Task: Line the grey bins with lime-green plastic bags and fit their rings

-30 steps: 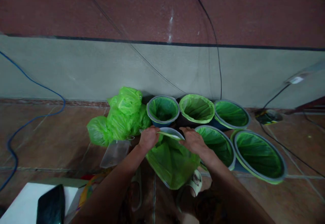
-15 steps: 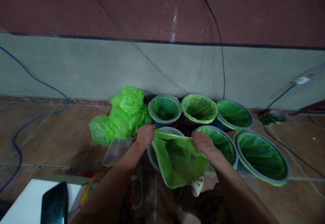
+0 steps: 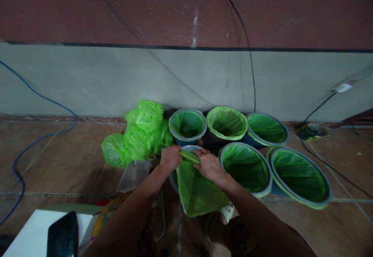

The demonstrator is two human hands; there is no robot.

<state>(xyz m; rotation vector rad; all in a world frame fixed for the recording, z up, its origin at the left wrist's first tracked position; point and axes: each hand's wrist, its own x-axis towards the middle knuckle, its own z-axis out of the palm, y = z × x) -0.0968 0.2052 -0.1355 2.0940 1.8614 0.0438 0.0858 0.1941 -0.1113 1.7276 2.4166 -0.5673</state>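
1. Left hand (image 3: 170, 159) pinches the top edge of the green bag (image 3: 198, 189), over a grey-rimmed bin (image 3: 174, 179) on the floor.
2. Right hand (image 3: 210, 165) grips the same edge, close beside the left.
3. Five lined bins (image 3: 244, 165) stand right and far; stuffed green bags (image 3: 136, 134) sit left.

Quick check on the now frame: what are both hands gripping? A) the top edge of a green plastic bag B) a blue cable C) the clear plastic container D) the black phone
A: the left hand and right hand pinch the top edge of the green plastic bag, which hangs over a grey-rimmed bin; the clear plastic container lies untouched on the floor.
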